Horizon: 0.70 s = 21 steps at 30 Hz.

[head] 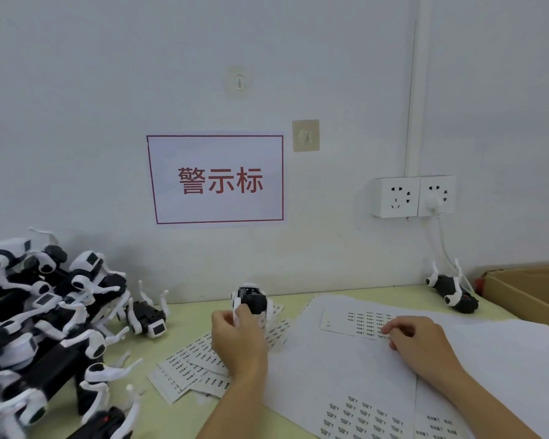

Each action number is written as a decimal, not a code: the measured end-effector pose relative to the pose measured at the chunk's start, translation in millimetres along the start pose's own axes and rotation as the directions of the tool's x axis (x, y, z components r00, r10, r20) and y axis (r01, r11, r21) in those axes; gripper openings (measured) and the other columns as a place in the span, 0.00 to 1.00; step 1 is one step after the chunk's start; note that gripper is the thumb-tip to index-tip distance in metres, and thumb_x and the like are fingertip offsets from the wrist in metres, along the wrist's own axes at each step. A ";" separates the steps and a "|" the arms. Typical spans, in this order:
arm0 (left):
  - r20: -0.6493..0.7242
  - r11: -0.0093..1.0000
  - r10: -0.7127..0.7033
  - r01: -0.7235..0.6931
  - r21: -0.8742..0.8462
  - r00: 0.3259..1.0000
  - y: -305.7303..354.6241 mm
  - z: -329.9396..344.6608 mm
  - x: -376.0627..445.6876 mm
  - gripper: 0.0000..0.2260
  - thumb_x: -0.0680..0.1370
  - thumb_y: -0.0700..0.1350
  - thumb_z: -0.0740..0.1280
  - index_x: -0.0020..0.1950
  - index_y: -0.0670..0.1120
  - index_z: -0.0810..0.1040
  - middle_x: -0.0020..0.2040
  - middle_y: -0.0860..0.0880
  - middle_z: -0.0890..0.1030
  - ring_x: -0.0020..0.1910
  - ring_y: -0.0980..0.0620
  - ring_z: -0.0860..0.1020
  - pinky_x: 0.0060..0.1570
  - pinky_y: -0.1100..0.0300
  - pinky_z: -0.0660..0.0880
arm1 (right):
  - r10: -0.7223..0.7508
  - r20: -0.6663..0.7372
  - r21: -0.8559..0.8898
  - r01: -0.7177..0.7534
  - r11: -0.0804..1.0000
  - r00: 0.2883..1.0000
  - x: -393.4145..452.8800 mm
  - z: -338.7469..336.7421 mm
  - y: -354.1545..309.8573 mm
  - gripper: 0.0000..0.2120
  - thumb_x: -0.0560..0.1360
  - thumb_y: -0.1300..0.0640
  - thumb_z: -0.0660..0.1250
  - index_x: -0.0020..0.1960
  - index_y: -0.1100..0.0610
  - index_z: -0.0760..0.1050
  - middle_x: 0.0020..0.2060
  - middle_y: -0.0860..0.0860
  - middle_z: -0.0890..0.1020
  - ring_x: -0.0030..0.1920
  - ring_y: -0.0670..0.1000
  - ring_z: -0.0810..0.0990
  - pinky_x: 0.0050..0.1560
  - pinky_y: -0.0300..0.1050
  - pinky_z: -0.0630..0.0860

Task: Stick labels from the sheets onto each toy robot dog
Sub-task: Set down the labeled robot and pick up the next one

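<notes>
With our left hand (235, 340) gripping a dog (250, 301) above the surface (184, 315) and our right hand (417, 339) seemingly pinching at a label on the sheet (355, 323), we risk tearing it or lifting two.

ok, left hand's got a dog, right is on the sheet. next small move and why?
Probably peel one label off the label sheet and carry it to the toy robot dog. The right hand has its fingers on the sheet's printed rows, though a lifted label isn't visible yet. The left hand grips the dog above the table, ready to take one.
</notes>
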<state>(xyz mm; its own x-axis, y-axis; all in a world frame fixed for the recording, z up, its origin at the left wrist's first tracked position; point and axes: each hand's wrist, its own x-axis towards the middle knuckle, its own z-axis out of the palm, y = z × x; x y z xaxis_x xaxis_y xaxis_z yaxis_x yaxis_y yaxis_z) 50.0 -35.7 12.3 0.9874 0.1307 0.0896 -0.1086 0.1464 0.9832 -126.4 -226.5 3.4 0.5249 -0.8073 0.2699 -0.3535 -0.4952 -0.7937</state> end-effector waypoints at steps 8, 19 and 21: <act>-0.106 0.981 0.149 -0.133 0.139 0.983 2.2 -9.9 -1.3 0.07 0.77 0.47 0.61 0.48 0.44 0.69 0.47 0.46 0.73 0.51 0.43 0.69 0.51 0.44 0.70 | 0.000 0.013 -0.044 0.001 0.999 1.000 -1.7 0.5 -2.1 0.17 0.75 0.64 0.66 0.36 0.47 0.84 0.37 0.45 0.84 0.37 0.47 0.82 0.34 0.39 0.70; 0.338 0.829 0.317 -0.432 0.355 0.886 -10.3 -18.1 5.5 0.08 0.78 0.53 0.67 0.57 0.56 0.77 0.70 0.55 0.70 0.58 0.53 0.73 0.51 0.55 0.75 | -0.097 -0.271 -0.234 0.033 0.972 0.958 -5.3 3.8 -2.6 0.11 0.77 0.59 0.63 0.58 0.51 0.78 0.51 0.52 0.78 0.53 0.54 0.75 0.51 0.51 0.74; 0.358 0.855 0.330 -0.437 0.280 0.874 -12.2 -18.0 5.8 0.05 0.79 0.52 0.68 0.54 0.55 0.78 0.65 0.57 0.71 0.53 0.56 0.73 0.45 0.62 0.71 | 0.013 -0.273 -0.419 -0.131 0.898 0.962 -3.8 3.4 0.4 0.21 0.79 0.48 0.61 0.70 0.52 0.69 0.61 0.56 0.74 0.63 0.58 0.70 0.60 0.55 0.71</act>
<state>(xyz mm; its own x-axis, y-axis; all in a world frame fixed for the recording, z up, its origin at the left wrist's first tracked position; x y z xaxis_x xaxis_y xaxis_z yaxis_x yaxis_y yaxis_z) 54.9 -19.0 -2.0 0.8681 -0.1881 0.4594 -0.4923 -0.2062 0.8457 -125.9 -222.5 0.2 0.2885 -0.8706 0.3985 -0.7110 -0.4735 -0.5198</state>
